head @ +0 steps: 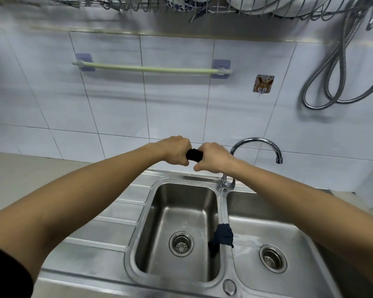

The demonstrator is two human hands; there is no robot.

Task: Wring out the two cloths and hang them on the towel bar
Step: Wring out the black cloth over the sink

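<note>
White tiled wall (116, 108) fills the upper view; blurred in places. A wire dish rack (224, 5) with plates runs along the top edge.

Stainless double sink (125, 214) below: ribbed drainboard on the left, two basins, each with a round strainer drain. Left basin (181, 211) sits under the hands; right basin (278, 237) looks wet along its floor.

Coiled metal shower hose (332, 82) hangs on the wall at far right.

Pale green towel bar (151, 69) is mounted on the wall between two purple adhesive brackets, well above the hands. Nothing hangs on it.

Chrome gooseneck faucet (256, 143) rises from the rear of the divider, spout arching to the right.

Both forearms reach forward over the left basin. Left hand (174, 151) and right hand (213, 157) are both closed tight in fists, each clamped around one end of a black cloth (194, 155) rolled into a short bundle; only a small part shows between the fists.

Second cloth, dark navy (222, 236), lies draped over the divider between the basins, one tail hanging down into the left basin.

Small square rabbit-print hook sticker (264, 83) sits on the wall, right of the bar.
</note>
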